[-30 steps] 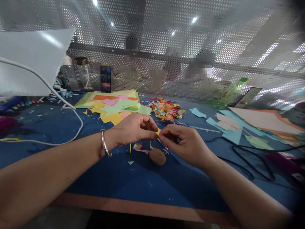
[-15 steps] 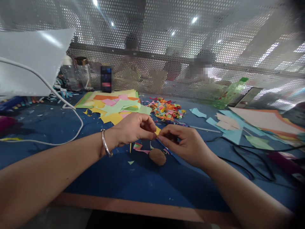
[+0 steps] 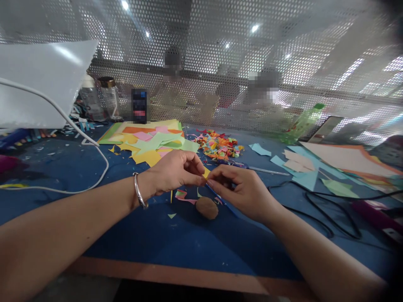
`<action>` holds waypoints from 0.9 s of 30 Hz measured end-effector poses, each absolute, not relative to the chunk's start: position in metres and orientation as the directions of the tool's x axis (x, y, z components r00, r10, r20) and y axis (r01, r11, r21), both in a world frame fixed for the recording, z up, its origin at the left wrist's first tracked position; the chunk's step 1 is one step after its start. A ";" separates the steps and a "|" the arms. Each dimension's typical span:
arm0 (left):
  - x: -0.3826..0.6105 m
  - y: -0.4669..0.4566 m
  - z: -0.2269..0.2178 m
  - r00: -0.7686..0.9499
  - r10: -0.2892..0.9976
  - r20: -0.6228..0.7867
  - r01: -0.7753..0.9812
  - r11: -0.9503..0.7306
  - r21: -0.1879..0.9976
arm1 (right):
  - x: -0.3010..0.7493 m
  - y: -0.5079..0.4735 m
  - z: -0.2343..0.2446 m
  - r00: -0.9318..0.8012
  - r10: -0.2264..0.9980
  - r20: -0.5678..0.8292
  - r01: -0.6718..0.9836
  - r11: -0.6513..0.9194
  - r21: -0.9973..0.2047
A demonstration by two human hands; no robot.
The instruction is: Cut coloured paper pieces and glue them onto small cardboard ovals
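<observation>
My left hand (image 3: 180, 171), with a silver bangle at the wrist, pinches a small piece of yellow paper (image 3: 206, 172) between thumb and fingers. Against it, fingertips nearly touching, my right hand (image 3: 241, 191) pinches the same paper; most of the piece is hidden by the fingers. A thin blue thing (image 3: 217, 193) slants out beneath the right hand, and I cannot make out what it is. Just below both hands a brown, flattish round lump (image 3: 207, 208) lies on the blue table (image 3: 151, 239). Pink paper scraps (image 3: 185, 198) and a small green scrap (image 3: 171, 216) are beside it.
Coloured paper sheets (image 3: 147, 144) and a heap of folded paper bits (image 3: 217, 144) lie beyond my hands. Scissors (image 3: 252, 167) rest behind the right hand. A black cable (image 3: 315, 212) loops at right, a white cable (image 3: 105, 161) at left. A perforated screen (image 3: 201, 54) stands behind.
The whole view has shifted very slightly. Both hands keep the same pinch on the yellow paper, and nothing else has visibly moved.
</observation>
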State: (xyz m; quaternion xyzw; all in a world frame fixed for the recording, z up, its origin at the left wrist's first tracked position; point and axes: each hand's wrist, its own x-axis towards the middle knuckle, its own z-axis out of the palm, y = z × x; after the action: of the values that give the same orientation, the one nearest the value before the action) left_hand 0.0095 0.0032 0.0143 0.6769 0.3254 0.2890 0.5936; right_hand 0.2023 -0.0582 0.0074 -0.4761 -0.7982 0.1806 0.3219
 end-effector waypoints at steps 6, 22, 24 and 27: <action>0.011 0.001 0.016 0.627 0.778 -0.015 0.104 -0.064 0.992 | 0.201 -0.058 0.006 -0.332 0.881 0.337 0.629 0.473 -0.617; 0.009 0.001 0.021 0.690 0.722 -0.050 0.171 -0.096 0.981 | 0.203 -0.056 0.005 -0.342 0.885 0.316 0.620 0.465 -0.632; 0.010 0.001 0.018 0.694 0.720 -0.006 0.159 -0.146 0.976 | 0.203 -0.056 0.005 -0.346 0.885 0.312 0.618 0.465 -0.634; 0.011 0.001 0.017 0.694 0.719 0.043 0.166 -0.217 0.962 | 0.201 -0.056 0.006 -0.350 0.890 0.294 0.616 0.455 -0.643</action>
State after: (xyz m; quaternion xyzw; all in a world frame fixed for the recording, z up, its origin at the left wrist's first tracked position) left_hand 0.0115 0.0007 0.0165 0.7385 0.2995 0.2516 0.5492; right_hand 0.2012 -0.0559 0.0059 -0.4750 -0.7923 0.2168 0.3156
